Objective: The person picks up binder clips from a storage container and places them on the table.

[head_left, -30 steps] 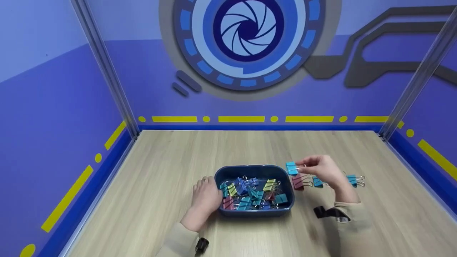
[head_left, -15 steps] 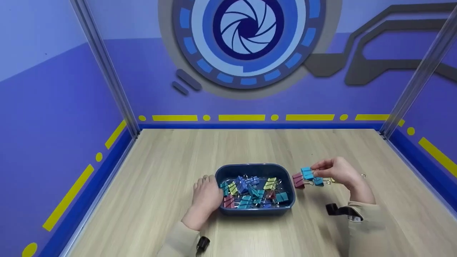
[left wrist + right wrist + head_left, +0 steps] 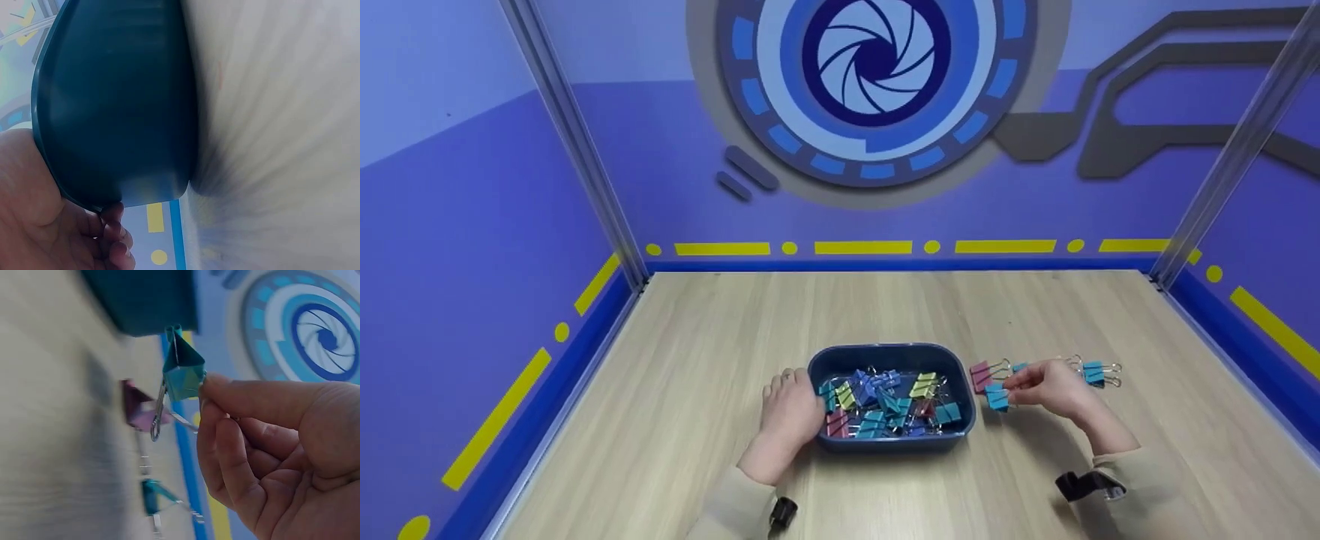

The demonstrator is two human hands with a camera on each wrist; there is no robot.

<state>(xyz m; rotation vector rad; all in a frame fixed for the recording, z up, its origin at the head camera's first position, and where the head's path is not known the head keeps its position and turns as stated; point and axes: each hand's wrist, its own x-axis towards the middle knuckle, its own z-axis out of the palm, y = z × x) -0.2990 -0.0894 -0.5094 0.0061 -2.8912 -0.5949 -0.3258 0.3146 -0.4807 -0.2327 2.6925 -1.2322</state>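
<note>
At the center right of the head view, the right hand (image 3: 1057, 388) has its forearm slanting up and inward from the lower right corner, the wrist bent so that the fingers point to the left. Thumb and index finger are pinched together on a bright blue binder clip (image 3: 997, 398), which sits at the tips of the fingers, just beside the right wall of the dark blue bin (image 3: 892, 448). In the right wrist view the clip is at the upper middle, one wire handle hanging loose, the other side meeting the fingertips; the remaining fingers fold in toward the palm at the lower right.

The left hand (image 3: 793, 405) lies against the bin's left end, left of center in the head view, its back turned up and its forearm rising from the bottom edge. In the left wrist view its palm meets the rim and its fingers bend near the corner at the lower left; the thumb is hidden, so whether it grips cannot be told.

The bin holds a jumble of colored clips (image 3: 874, 425). Just above the pinched clip lies a pink clip (image 3: 981, 376); a teal clip (image 3: 1019, 367) is partly hidden behind the right hand, and a blue clip (image 3: 1093, 373) lies farther right.
</note>
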